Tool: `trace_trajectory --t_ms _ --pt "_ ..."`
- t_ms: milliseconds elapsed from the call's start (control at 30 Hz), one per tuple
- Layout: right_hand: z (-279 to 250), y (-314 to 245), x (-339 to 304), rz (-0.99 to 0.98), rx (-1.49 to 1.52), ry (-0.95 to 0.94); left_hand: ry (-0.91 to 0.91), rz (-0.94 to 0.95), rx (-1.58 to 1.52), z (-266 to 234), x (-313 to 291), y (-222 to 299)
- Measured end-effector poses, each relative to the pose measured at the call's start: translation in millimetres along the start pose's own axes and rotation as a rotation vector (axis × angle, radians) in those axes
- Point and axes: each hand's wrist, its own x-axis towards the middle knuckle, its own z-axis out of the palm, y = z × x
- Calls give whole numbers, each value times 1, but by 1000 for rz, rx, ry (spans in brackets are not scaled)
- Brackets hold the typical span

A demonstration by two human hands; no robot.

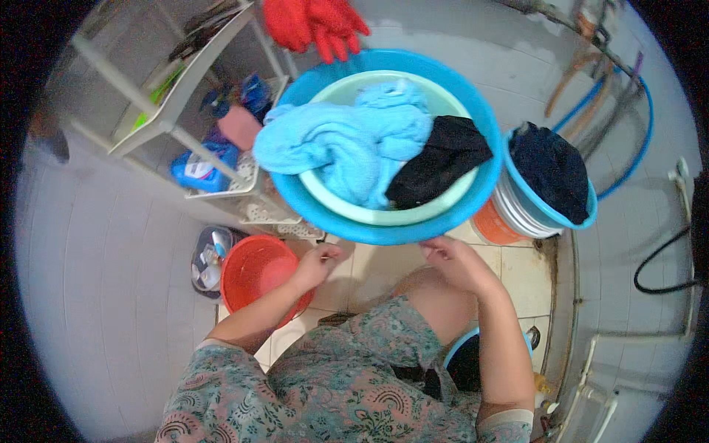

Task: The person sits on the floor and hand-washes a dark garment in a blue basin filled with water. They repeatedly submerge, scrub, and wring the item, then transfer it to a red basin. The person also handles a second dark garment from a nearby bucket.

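In front of me stands a large blue basin [384, 235] with a pale green basin [347, 212] nested inside. A light blue towel [332, 144] fills the left of the green basin and hangs over its rim. A black cloth [443, 164] lies at its right. My left hand [321, 264] is just below the blue basin's near rim, fingers curled together in a pinch. My right hand [459, 263] is at the same rim farther right, its fingers bent and closed; I cannot see what, if anything, either hand holds.
A red bucket [258, 266] stands beside my left forearm. Bottles crowd a white shelf rack [177, 136] at left. Red gloves [314, 26] hang behind the basins. At right, a light blue basin [591, 214] with dark clothes rests on a white-and-orange bucket [496, 224].
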Motion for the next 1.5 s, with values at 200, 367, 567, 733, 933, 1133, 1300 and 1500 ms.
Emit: trace_trajectory --t_ms 200,367,567,733,933,1133,1300,1500 --pt "95 -18 56 -71 -193 -427 520 -122 631 -107 -90 -93" --pt "167 -26 112 -26 -4 -489 637 -805 397 -143 -184 -247" --pt "183 -33 134 279 162 -546 423 -352 -218 -128 -212 -351" --pt "202 26 149 407 57 -444 298 -321 -613 -119 -191 -323" --pt "199 53 130 389 -113 -362 159 -311 -46 -113 -160 -241" --pt "123 -29 89 277 -454 -379 124 -313 80 -75 -126 -236" --pt "71 68 69 417 -561 -372 49 -349 -195 -39 -88 -192" --pt "17 111 23 518 -434 -327 -82 -220 33 -2 -37 -158"
